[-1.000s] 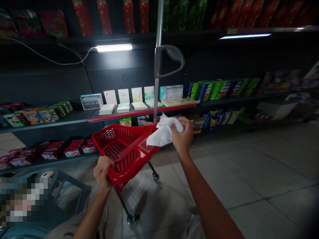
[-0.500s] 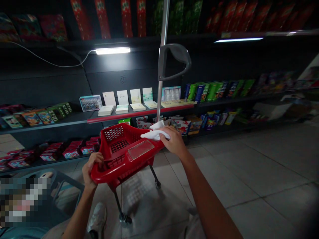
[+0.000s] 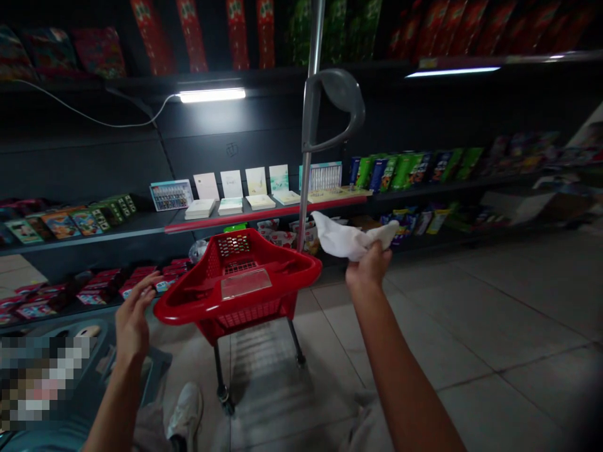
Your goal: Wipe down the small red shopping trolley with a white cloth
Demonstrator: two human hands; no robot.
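A small red plastic shopping cart (image 3: pixel 238 301) stands on dark legs with casters in front of me. A metal pole (image 3: pixel 316 50) with a grey loop handle (image 3: pixel 308 119) rises behind its right side. My right hand (image 3: pixel 370 267) is closed on a white cloth (image 3: pixel 346 238), held in the air to the right of the cart and apart from it. My left hand (image 3: pixel 134 317) is off the rim, just left of the cart's near left corner, with its fingers stretched out and nothing in them.
Shelves behind the cart carry booklets (image 3: pixel 230 191), green and blue snack packs (image 3: pixel 400 172) and red boxes (image 3: pixel 97 289). A blue-grey plastic stool (image 3: pixel 157 370) is at lower left, partly pixelated. Tiled floor (image 3: pixel 447 314) stretches to the right. My shoe (image 3: pixel 186 414) is below the cart.
My right hand has lifted the white cloth off the cart's rim and moved right. My left hand has let go of the rim and moved left. The cart has turned somewhat.
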